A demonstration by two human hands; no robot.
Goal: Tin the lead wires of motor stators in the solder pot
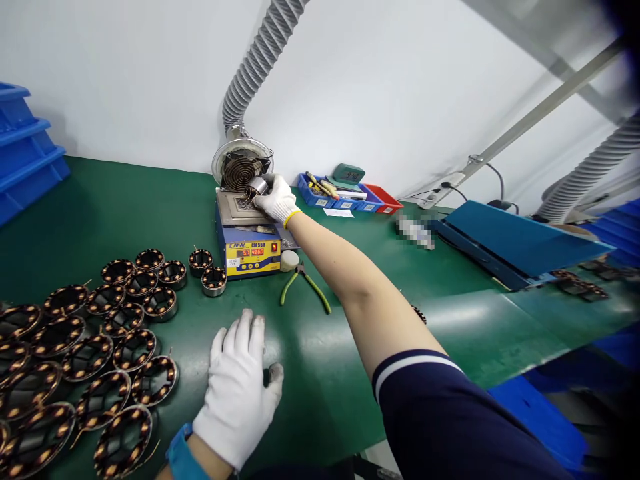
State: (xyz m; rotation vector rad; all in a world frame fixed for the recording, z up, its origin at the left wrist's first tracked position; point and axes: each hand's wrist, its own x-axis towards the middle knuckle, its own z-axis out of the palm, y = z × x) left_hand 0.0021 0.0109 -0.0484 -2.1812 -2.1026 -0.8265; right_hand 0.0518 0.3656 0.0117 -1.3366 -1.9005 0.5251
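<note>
My right hand (pixel 278 199), in a white glove with a yellow cuff, is closed on a motor stator (pixel 257 187). It holds the stator tilted over the metal top of a solder pot (pixel 253 257), whose front panel shows red digits. Behind the stator stands a round fan grille (pixel 240 172). My left hand (pixel 237 390), also gloved in white, rests flat on the green table with fingers stretched out and holds nothing. Between the hands lie cutting pliers (pixel 304 287) with green handles, their jaws beside a small round whitish container (pixel 289 261).
Several copper-wound stators (pixel 100 340) cover the table's left side. Blue bins (pixel 27 153) are stacked at far left. A grey hose (pixel 263 57) rises from the fume hood. Small trays (pixel 345 200) with tools and a clock (pixel 349 174) stand at the wall; a blue panel (pixel 520 240) is at right.
</note>
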